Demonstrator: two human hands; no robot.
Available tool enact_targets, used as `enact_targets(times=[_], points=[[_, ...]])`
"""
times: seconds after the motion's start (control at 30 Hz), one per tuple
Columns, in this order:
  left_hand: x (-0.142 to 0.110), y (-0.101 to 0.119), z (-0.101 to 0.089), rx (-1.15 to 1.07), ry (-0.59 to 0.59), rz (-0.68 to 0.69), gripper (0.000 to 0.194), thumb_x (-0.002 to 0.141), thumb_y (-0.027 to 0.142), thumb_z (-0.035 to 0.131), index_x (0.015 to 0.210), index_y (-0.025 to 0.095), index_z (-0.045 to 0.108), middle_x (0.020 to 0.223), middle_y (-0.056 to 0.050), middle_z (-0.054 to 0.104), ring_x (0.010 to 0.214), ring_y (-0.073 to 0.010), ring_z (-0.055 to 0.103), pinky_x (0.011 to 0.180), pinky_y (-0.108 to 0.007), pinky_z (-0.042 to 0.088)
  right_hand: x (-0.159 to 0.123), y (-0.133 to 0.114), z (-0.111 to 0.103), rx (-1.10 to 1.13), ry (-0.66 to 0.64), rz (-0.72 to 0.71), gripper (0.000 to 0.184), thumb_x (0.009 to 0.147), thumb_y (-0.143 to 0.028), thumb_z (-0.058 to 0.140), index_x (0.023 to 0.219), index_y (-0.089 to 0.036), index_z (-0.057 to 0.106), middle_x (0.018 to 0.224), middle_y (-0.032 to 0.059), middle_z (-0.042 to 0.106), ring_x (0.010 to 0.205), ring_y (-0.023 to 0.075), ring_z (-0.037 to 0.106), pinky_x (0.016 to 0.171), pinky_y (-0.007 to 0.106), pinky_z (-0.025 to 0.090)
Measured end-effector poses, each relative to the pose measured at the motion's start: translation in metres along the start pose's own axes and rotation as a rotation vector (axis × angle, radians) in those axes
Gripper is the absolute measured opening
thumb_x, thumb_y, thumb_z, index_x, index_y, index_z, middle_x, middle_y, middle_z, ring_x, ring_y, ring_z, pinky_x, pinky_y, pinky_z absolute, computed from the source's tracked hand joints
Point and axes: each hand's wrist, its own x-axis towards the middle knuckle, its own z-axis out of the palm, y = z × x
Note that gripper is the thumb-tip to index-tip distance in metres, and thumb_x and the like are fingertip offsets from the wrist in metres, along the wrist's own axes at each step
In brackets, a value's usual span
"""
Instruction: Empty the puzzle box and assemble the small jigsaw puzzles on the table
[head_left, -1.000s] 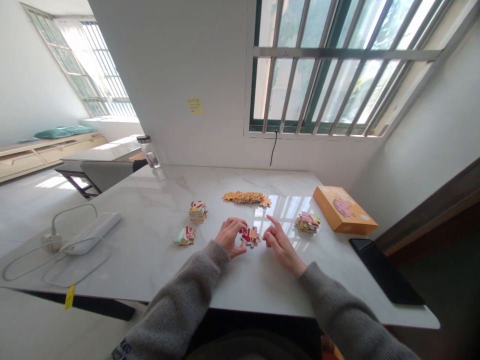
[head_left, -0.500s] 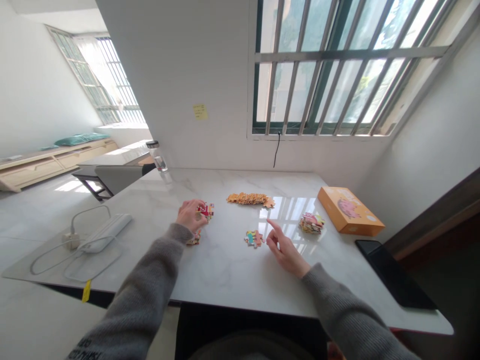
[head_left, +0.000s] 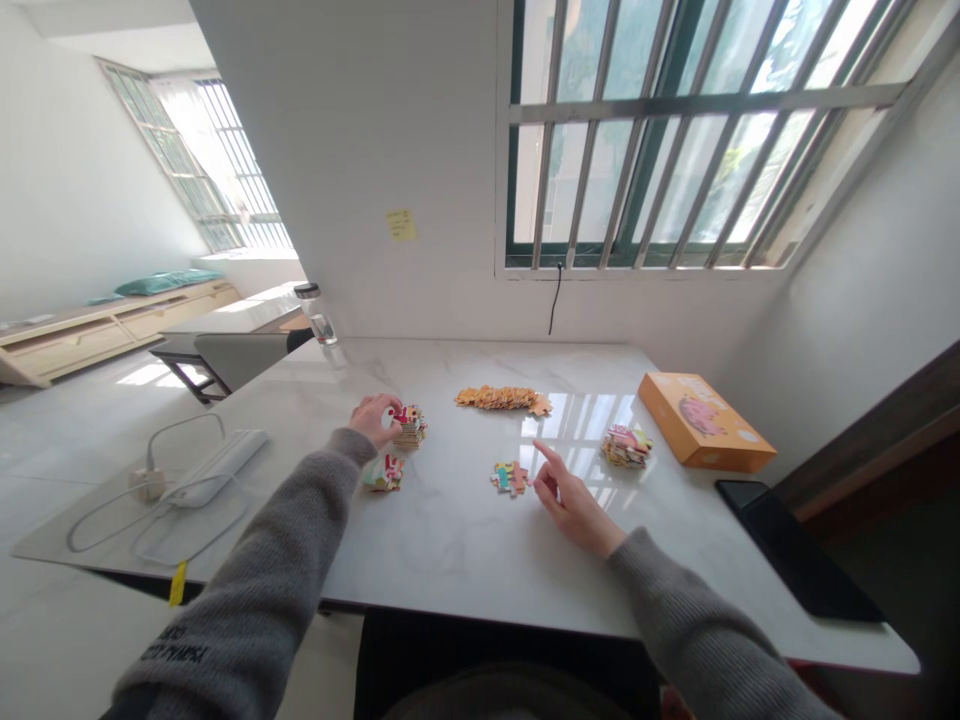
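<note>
From where I stand, the step in hand looks like the setting of a red-topped jigsaw piece onto the left stack, with the left hand reaching in from its left side. The thumb and forefinger are bent around that side of the top piece; the view is small there, so I can't tell whether they pinch it or merely rest against it. The right hand sits over the middle of the desk, forefinger stretched out, the other fingers curled, gripping nothing that I can see, just beside a few colourful jigsaw pieces lying flat. To my mind the next move calls for drawing the left fingers off sideways, gently, so the stack keeps its shape, and not dipping the wrist onto the low pile just nearer. As for room, a broad stretch of desk lies between the left stack and the right hand, and another between the hands and the near edge. On the far side a long row of orange pieces limits the reach; on the right, another pile stands before an orange box and a black slab along the right edge. Farther left, a white cable loops near the desk's left edge, well apart from the left stack.
</note>
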Motion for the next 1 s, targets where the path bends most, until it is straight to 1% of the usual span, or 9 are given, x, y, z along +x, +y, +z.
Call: enact_targets(times=[0.1,0.23,0.47,0.73,0.87,1.0], points=[[-0.001,-0.007,0.006,0.036,-0.014,-0.004,0.016,0.071,0.025,0.059,0.087,0.023,0.061,0.106,-0.003,0.067,0.104,-0.028,0.053,0.098,-0.044,0.042,0.0,0.0,0.0,-0.006,-0.003,-0.001,0.056,0.1,-0.026,0.039,0.153,-0.023,0.021,0.079,-0.0018,0.051,0.064,0.0136,0.046,0.064,0.028,0.042],[0.001,-0.016,0.011,0.035,-0.027,0.035,0.017,0.071,0.025,0.059,0.087,0.022,0.062,0.107,-0.005,0.065,0.102,-0.0271,0.053,0.1,-0.044,0.041,-0.001,0.001,0.0,-0.009,-0.011,0.005,0.056,0.1,-0.026,0.039,0.153,-0.023,0.021,0.08,-0.002,0.051,0.064,0.0132,0.046,0.064,0.027,0.041],[0.01,-0.026,0.009,0.016,-0.107,0.127,0.021,0.07,0.027,0.061,0.089,0.022,0.064,0.108,-0.004,0.064,0.103,-0.0262,0.053,0.101,-0.041,0.041,-0.001,0.002,0.001,-0.017,-0.017,0.004,0.056,0.1,-0.025,0.04,0.153,-0.022,0.021,0.079,-0.0026,0.05,0.064,0.0127,0.046,0.064,0.026,0.041],[0.019,-0.03,0.007,-0.011,-0.129,0.187,0.021,0.067,0.024,0.061,0.088,0.021,0.063,0.099,-0.004,0.062,0.099,-0.0251,0.053,0.101,-0.041,0.04,-0.001,0.001,-0.001,-0.027,-0.01,-0.003,0.056,0.1,-0.026,0.039,0.153,-0.022,0.021,0.079,-0.0023,0.052,0.064,0.0128,0.047,0.065,0.026,0.042],[0.022,-0.03,0.005,-0.037,-0.135,0.237,0.023,0.066,0.021,0.059,0.088,0.02,0.061,0.103,-0.004,0.061,0.1,-0.0249,0.052,0.101,-0.041,0.04,-0.001,0.0,-0.001,-0.038,-0.011,-0.007,0.056,0.1,-0.025,0.039,0.153,-0.022,0.021,0.078,-0.002,0.052,0.064,0.0128,0.047,0.065,0.026,0.042],[0.024,-0.031,0.008,-0.069,-0.138,0.259,0.023,0.064,0.02,0.057,0.087,0.02,0.061,0.107,-0.005,0.06,0.103,-0.0255,0.052,0.101,-0.042,0.04,-0.001,0.0,-0.001,-0.041,-0.011,0.001,0.056,0.1,-0.025,0.039,0.153,-0.021,0.021,0.079,-0.0021,0.052,0.063,0.0124,0.047,0.064,0.026,0.042]])
